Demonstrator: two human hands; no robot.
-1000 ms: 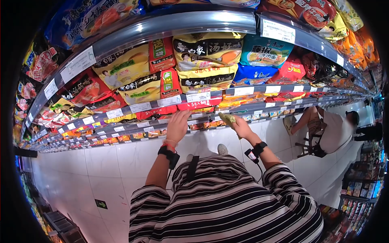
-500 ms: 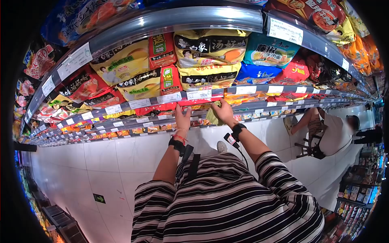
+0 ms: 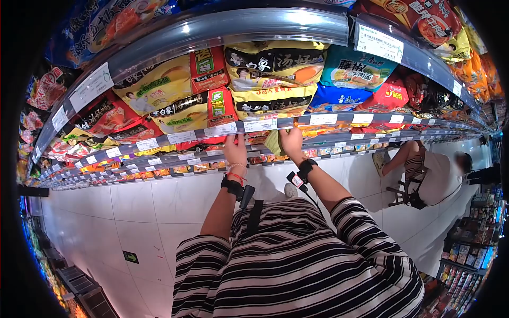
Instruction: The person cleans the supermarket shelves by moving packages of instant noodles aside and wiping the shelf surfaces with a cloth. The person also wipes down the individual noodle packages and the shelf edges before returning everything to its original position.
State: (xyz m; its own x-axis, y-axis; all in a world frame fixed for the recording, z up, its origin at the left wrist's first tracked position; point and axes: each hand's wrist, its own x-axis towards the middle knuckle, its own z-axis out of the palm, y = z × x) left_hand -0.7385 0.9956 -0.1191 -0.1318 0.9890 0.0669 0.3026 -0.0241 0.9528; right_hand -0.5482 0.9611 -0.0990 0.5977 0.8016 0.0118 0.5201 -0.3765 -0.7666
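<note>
My left hand [image 3: 235,151] reaches up to the shelf edge, its fingertips hidden under the price-label strip [image 3: 218,130]. A red package [image 3: 256,136] shows just under that strip between my hands. My right hand [image 3: 291,143] is closed round a green-yellow cloth [image 3: 274,142] below the same shelf, its fingertips partly behind the strip. Above them stand yellow noodle packs [image 3: 275,100] and a green-and-yellow noodle pack [image 3: 180,114] with a red panel.
Teal [image 3: 355,69] and blue [image 3: 338,98] packs stand right of the yellow ones. An upper shelf edge [image 3: 254,24] curves overhead. On the right, a person [image 3: 437,177] sits on a stool above the white floor [image 3: 159,206].
Both hands have moved slightly further under the shelf edge, and the fingertips are now more hidden. Less of the red package shows between them.
</note>
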